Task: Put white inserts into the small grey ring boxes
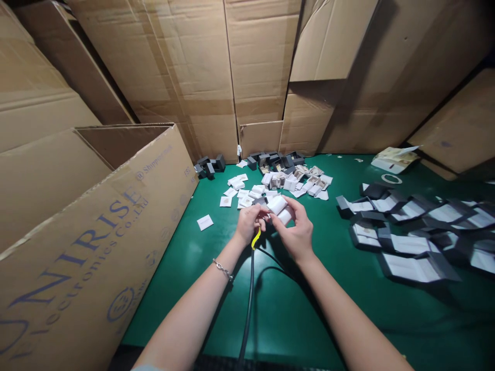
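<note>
You work at a smooth green table [181, 263] with a dull sheen, walled at the back by tall brown cardboard sheets [185, 67] that show creases and strips of tape. A large carton [116, 247] with blue lettering stands open at your left.

Your right hand [296, 232] is closed on smooth white pieces [284, 214] with rounded sides, pinched between thumb and fingers above the middle of the table. Your left hand [251, 221] is just beside it, fingers curled in; you cannot tell from here what they grip. A linked metal bracelet [223, 269] circles that wrist. Below the fingers hangs a black cable [250, 299] with a yellow section [256, 238]; whether you hold it is hidden.

Just beyond your hands lies a heap of folded white pieces [286, 180], with small dark boxes [211, 167] behind. A flat white card [204, 222] lies apart, nearer the carton. At right, opened dark cases [415, 263] with pale linings spread in angular rows, rather blurred; a pale ring [391, 179] lies behind them.

The carton's slanting side bounds your left. Green surface shows between it and your left forearm, between both forearms, and from your right forearm across to the cases.
</note>
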A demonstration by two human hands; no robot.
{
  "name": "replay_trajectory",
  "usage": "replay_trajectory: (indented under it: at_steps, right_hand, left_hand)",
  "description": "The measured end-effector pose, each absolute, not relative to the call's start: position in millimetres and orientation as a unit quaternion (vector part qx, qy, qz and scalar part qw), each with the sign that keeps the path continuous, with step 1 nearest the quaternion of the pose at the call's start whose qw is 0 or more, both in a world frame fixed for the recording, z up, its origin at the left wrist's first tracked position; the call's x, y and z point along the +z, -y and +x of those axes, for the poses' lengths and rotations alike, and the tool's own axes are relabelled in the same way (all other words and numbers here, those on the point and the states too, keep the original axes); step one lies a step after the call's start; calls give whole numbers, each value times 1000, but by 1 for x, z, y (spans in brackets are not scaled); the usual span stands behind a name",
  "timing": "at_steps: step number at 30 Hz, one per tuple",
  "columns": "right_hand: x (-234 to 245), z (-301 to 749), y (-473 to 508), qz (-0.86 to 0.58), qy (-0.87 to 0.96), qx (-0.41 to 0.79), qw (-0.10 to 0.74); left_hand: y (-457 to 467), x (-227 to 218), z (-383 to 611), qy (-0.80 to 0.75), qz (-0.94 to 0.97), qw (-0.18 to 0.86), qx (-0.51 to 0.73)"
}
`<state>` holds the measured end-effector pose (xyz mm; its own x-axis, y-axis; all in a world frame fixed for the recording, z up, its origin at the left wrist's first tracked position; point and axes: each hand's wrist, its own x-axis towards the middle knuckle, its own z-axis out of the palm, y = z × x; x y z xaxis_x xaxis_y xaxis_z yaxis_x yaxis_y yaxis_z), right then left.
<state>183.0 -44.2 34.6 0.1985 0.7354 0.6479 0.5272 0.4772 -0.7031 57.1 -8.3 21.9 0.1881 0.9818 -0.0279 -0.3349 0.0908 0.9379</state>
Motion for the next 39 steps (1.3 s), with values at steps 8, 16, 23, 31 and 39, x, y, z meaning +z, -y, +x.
replay_trajectory:
  at_steps: [8, 16, 23, 31, 39]
  right_hand:
    - [34, 175, 50, -466, 688, 50, 554]
    - [32, 171, 53, -433, 717, 40, 545]
    - [31, 172, 53, -438, 721, 93, 528]
    - [32, 173, 52, -414, 744, 120, 510]
    - [36, 172, 53, -443, 714, 125, 528]
  left_hand:
    - [14, 27, 57, -280, 291, 791, 459]
    - [10, 15, 45, -272, 217, 858, 377]
    - [9, 10, 42, -210, 197, 908, 305]
    - [9, 13, 41, -213, 227, 894, 322]
    - [9, 10, 43, -185, 315, 850, 380]
